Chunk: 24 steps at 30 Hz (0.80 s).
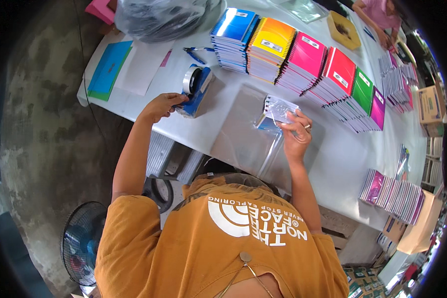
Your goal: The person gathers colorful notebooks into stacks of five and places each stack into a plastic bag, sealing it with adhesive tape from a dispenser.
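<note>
Blue tape dispenser (pixel 195 91) gripped by left hand (pixel 160 106), right hand (pixel 297 133) pinching clear-bagged packet (pixel 279 110)

Bright daylight, soft shadows, sharp centre, strong fisheye bending and dark rim.

Left hand (pixel 160 106) on tape dispenser (pixel 196 89); right hand (pixel 296 133) holds wrapped notebook (pixel 278 110).
</note>
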### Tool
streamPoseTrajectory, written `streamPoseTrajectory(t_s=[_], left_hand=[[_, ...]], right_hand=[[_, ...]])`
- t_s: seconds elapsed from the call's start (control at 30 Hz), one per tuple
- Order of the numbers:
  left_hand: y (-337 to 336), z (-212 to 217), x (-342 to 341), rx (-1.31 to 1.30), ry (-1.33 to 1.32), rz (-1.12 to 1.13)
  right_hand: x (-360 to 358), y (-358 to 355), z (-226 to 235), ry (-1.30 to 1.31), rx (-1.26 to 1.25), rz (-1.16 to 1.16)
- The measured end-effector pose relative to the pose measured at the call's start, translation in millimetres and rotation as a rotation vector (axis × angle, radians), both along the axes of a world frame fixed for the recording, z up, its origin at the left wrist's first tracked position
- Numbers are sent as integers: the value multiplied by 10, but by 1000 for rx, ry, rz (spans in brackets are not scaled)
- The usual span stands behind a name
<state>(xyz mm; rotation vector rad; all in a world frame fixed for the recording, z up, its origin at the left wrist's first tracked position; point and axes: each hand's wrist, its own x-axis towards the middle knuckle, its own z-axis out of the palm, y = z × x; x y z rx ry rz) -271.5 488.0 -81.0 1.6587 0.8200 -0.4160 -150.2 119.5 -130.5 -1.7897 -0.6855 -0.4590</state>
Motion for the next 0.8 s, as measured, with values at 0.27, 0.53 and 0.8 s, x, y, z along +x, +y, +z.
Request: streamPoseTrajectory(t_s=[0.27, 0.53, 0.8], left_hand=[[-14, -485, -790, 95, -210, 161], [-1659, 568, 274, -32, -757, 237], [-2715, -27, 503, -86, -334, 287]], right_hand=[[1, 24, 49, 13, -1, -14], [30, -32, 24, -9, -28, -2], [-87, -94, 37, 34, -25, -48]])
